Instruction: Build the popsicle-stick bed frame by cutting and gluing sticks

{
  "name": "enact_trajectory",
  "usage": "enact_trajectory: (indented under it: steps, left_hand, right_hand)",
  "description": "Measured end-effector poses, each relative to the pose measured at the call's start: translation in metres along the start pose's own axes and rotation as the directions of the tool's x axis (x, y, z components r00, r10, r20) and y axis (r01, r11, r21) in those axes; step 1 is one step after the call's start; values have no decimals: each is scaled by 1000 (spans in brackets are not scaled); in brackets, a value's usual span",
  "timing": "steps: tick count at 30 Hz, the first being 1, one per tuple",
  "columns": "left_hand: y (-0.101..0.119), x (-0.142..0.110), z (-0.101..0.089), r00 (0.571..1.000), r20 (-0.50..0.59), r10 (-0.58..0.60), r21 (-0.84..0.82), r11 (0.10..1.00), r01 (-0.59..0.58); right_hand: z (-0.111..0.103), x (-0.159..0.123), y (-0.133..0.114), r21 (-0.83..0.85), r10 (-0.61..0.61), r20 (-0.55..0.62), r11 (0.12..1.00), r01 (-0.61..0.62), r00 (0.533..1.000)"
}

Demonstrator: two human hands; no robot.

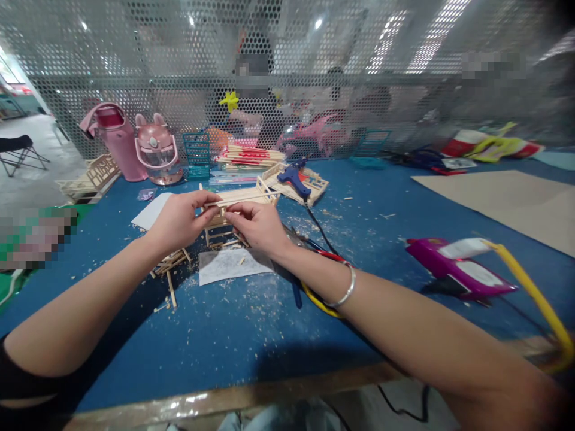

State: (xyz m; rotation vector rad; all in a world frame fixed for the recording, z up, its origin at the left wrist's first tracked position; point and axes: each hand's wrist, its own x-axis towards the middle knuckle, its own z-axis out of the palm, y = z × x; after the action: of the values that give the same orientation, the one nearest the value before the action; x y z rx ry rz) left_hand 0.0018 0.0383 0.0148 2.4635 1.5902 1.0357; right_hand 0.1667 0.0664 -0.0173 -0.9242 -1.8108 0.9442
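A small model built of thin wooden sticks [238,195] stands on the blue table in front of me. My left hand [182,218] pinches a thin wooden stick [214,203] at the model's near top edge. Close beside it, my right hand [258,226] has its fingers closed at the same edge, seemingly on the same stick; its fingertips partly cover the contact. Short stick offcuts lie under the model and to its left [173,263]. A white sheet of paper [233,266] lies just below the hands.
A blue glue gun [294,179] rests on another wooden piece [317,190] behind my right hand. Pink bottles [120,146] and a bundle of sticks [251,157] stand near the perforated screen [179,90]. To the right lie a purple tool [462,266] and brown board [507,197].
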Motion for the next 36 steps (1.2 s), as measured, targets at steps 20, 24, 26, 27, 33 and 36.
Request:
enact_trajectory:
  steps: [20, 24, 26, 27, 33, 36]
  left_hand:
    - [8, 22, -18, 974, 224, -16, 204, 978, -31]
    - [6, 21, -17, 978, 208, -24, 144, 990, -6]
    - [7, 21, -17, 977, 209, -39, 121, 993, 13]
    - [8, 21, -18, 974, 219, -50, 121, 992, 24]
    - [16, 22, -22, 947, 299, -120, 226, 973, 52]
    - [16, 22, -23, 946, 301, -119, 236, 971, 47]
  right_hand:
    - [1, 0, 3, -23, 9, -3, 1000, -9, 1000]
    - [1, -1, 2, -69, 6, -2, 998, -6, 1000]
    - [0, -1, 1, -91, 1, 5, 996, -1, 1000]
    - [0, -1, 1, -100, -2, 6, 995, 3, 1000]
    - [0, 0, 0, -104, 12, 7, 995, -11, 1000]
    - [1, -1, 0, -96, 26, -3, 995, -26, 1000]
